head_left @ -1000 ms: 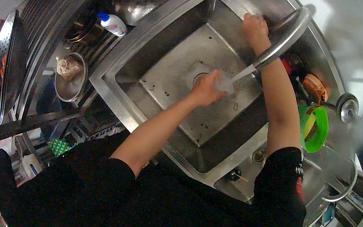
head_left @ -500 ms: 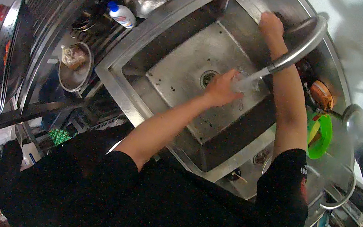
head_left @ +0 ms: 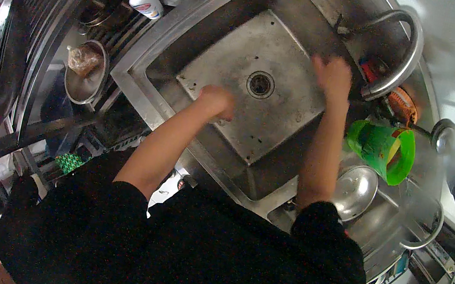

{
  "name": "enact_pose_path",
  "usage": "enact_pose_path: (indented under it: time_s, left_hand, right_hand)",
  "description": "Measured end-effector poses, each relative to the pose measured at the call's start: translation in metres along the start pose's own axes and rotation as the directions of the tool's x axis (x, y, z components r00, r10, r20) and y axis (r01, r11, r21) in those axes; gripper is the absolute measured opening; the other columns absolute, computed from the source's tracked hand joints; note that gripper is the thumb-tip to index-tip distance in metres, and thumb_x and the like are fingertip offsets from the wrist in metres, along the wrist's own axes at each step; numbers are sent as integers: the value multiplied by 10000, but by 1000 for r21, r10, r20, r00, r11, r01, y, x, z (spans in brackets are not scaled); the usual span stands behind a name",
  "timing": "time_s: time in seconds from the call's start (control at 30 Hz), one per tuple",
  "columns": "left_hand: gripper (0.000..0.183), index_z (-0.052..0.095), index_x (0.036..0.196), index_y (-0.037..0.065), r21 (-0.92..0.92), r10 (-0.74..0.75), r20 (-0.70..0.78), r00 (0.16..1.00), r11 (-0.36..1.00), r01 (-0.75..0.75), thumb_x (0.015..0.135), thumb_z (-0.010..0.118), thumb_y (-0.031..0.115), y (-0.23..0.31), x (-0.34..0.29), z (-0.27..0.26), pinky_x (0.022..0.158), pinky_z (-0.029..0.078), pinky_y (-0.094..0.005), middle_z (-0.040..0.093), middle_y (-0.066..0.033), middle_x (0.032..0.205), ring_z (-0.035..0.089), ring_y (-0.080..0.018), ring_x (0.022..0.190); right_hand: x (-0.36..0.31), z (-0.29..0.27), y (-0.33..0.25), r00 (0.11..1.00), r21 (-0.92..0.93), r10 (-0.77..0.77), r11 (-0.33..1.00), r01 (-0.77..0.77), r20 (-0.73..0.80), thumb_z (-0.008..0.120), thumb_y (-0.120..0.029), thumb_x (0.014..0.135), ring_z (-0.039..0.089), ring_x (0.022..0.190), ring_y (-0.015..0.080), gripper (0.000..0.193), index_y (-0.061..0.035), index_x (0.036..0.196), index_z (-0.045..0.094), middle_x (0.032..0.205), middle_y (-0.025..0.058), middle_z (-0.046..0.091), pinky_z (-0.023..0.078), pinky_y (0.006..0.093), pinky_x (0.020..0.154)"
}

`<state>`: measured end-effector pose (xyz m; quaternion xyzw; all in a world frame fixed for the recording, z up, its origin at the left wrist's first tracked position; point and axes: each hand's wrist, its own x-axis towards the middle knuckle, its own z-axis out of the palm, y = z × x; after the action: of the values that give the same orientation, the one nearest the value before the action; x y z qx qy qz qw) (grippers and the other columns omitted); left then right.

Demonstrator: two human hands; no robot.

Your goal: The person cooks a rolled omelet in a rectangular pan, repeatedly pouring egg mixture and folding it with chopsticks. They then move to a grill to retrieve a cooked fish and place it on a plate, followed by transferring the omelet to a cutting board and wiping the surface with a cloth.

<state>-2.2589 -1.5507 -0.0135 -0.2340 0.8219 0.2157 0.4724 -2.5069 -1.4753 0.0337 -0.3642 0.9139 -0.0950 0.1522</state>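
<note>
Both of my hands are over the large steel sink (head_left: pixel 206 53) and touch nothing I can see. My left hand (head_left: pixel 217 102) is above the near left part of the basin, its fingers curled in with nothing showing in them. Higher up on the right, my right hand (head_left: pixel 334 77) hangs over the basin's right side, its fingers smeared by motion. Between the two hands the round drain (head_left: pixel 260 84) shows in the basin floor. To the right of my right hand is the curved faucet (head_left: pixel 412 50), with no stream at its mouth. Its small handle (head_left: pixel 340 25) stands at the sink's far rim.
On the right lie a green plastic container (head_left: pixel 373 144), a shiny metal bowl (head_left: pixel 357 192) and an orange-brown item (head_left: pixel 402 106). A white bottle with a blue cap (head_left: pixel 145 3) and a metal pan holding a wrapped lump (head_left: pixel 85 86) rest on the left rack.
My right hand has left the faucet handle and come nearer over the basin. The water has stopped, and the spout has swung right. My left hand has drawn back left from under it.
</note>
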Motion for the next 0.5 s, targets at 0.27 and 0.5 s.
enact_pose_path:
  time_s: [0.27, 0.5]
  left_hand:
    - [554, 495, 1129, 56, -588, 23, -695, 719, 558, -586, 681, 768, 232, -24, -72, 27, 872, 469, -400, 600, -106, 1183, 585, -280, 1067]
    - [758, 396, 1287, 73, -408, -84, -912, 403, 313, -858, 668, 797, 249, -27, -118, 55, 1036, 336, -386, 405, -139, 1389, 402, -268, 1275]
  right_hand:
    - [-164, 89, -26, 867, 791, -431, 608, 71, 253, 673, -169, 809, 606, 775, 178, 347, -26, 1109, 572, 959, 100, 640, 501, 326, 680]
    - [-181, 45, -84, 709, 539, -616, 488, 686, -343, 675, -92, 788, 618, 780, 213, 173, -45, 932, 590, 940, 115, 626, 506, 320, 654]
